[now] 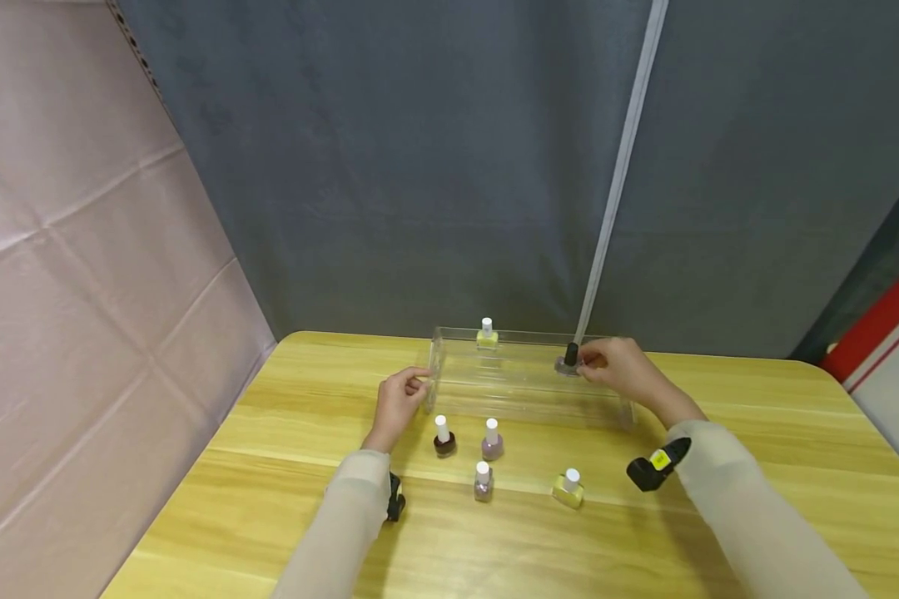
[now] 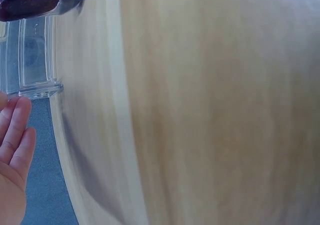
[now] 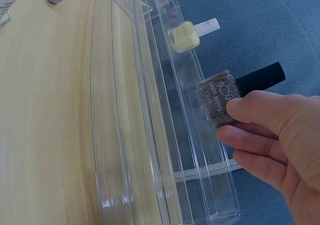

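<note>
My right hand (image 1: 620,366) pinches a glittery nail polish bottle (image 3: 218,97) with a black cap, between thumb and fingers. The bottle is at the rear top tier of a clear acrylic stepped rack (image 1: 494,384), toward its right end. At the rack's left end, my left hand (image 1: 399,406) has its fingertips against the side panel; in the left wrist view its fingers (image 2: 19,125) look fairly straight. On the same top tier, further left, stands a yellow nail polish bottle (image 3: 185,37) with a white cap.
In front of the rack, on the wooden table (image 1: 285,499), stand a dark polish bottle (image 1: 444,443), a lilac one (image 1: 492,446), a glittery mauve one (image 1: 483,486) and a yellow one (image 1: 568,493), all white-capped. A grey-blue curtain (image 1: 419,208) hangs behind the table.
</note>
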The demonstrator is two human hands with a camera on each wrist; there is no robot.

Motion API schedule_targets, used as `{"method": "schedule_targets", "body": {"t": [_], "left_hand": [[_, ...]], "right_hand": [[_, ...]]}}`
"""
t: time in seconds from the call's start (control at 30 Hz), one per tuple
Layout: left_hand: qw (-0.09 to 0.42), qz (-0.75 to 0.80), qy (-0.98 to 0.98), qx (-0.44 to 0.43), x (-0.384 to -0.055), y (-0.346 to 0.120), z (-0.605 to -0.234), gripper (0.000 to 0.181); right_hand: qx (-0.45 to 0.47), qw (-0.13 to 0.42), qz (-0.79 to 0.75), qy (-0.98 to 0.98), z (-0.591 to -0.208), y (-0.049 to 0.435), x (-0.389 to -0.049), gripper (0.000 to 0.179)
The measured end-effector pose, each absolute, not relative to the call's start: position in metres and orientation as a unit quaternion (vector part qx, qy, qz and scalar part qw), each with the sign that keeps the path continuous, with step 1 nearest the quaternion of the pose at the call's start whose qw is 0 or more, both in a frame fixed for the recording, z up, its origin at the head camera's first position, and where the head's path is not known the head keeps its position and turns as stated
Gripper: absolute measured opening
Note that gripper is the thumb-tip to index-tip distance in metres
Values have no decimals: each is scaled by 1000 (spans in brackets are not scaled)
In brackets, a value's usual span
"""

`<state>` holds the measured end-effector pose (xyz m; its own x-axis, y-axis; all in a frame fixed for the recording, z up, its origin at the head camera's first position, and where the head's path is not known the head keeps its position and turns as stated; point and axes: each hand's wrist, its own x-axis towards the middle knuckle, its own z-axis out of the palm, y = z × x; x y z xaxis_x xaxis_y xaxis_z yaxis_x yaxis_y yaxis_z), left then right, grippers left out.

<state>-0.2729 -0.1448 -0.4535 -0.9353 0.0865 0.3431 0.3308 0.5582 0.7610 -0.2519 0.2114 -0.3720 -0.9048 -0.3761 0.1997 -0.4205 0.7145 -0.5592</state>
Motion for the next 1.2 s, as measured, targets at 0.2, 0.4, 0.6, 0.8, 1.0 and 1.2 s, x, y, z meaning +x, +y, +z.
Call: {"method": "schedule_targets", "body": {"t": [0.2, 0.4, 0.6, 0.8, 1.0, 1.2], "left_hand": [[125, -463, -870, -114, -271, -144, -452, 19], [126, -463, -869, -119, -270, -143, -452, 19], [125, -463, -869, -117, -269, -143, -453, 19], [131, -465, -867, -123, -269, -143, -453, 19], [129, -468, -866, -120, -267, -143, -453, 19], [126, -467, -868, -113, -265, -142, -452, 19]], "right_hand": [[213, 37, 310, -926, -371, 211, -253, 21], [213, 40, 311, -925, -370, 210, -255, 22], [208, 36, 315, -925, -368, 208, -259, 23], [206, 29, 316, -926, -366, 206, -262, 27], [208, 38, 313, -926, -368, 204, -265, 27], [213, 53, 306, -926, -370, 204, -268, 25]]}}
